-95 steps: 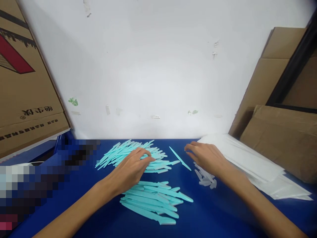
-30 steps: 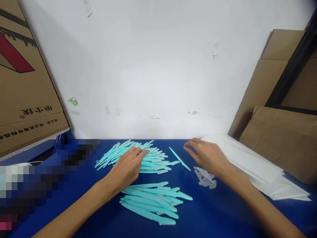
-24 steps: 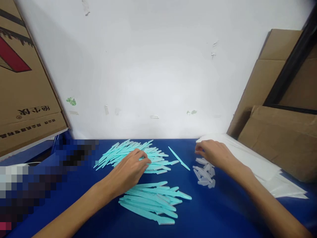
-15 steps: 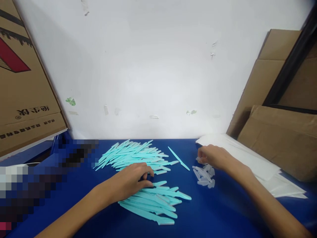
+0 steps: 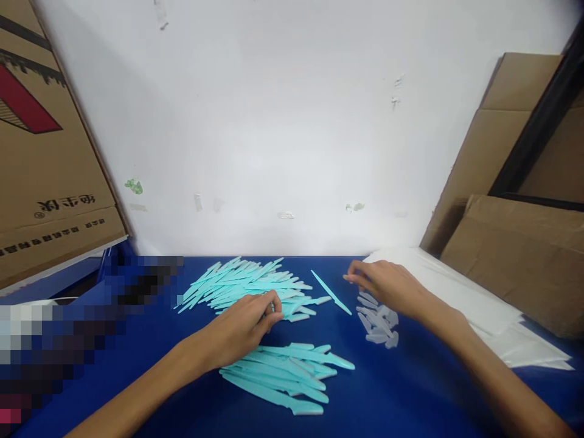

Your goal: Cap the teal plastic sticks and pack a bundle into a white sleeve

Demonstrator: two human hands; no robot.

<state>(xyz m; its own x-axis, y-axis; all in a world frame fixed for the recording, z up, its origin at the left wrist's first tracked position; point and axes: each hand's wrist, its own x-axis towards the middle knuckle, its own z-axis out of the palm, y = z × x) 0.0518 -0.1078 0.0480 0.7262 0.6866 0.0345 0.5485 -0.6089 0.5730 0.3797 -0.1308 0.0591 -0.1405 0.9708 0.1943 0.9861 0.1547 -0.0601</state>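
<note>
My left hand point(image 5: 250, 319) is closed in a pinch between two groups of turquoise eyebrow razors. One turquoise eyebrow razor point(image 5: 295, 308) juts from its fingertips, over the edge of the far pile point(image 5: 246, 283). Below the hand lies a nearer pile of the same razors point(image 5: 283, 371), handles to the right. My right hand point(image 5: 376, 281) has thumb and fingers pressed together above the table; whatever sits between the fingertips is too small to make out. Just beneath it is a small heap of clear plastic caps point(image 5: 378, 322). A single razor point(image 5: 331, 292) lies between the hands.
White sheets or bags point(image 5: 474, 304) lie at the right, beside brown cardboard point(image 5: 515, 261). A printed carton point(image 5: 55, 152) stands at the left. Behind the blue table point(image 5: 365, 395) rises a white wall point(image 5: 274, 121). A blurred-out patch covers the left side.
My left hand has lifted a razor off the nearer pile and raised it slightly. My right hand has come up from the clear caps and moved left.
</note>
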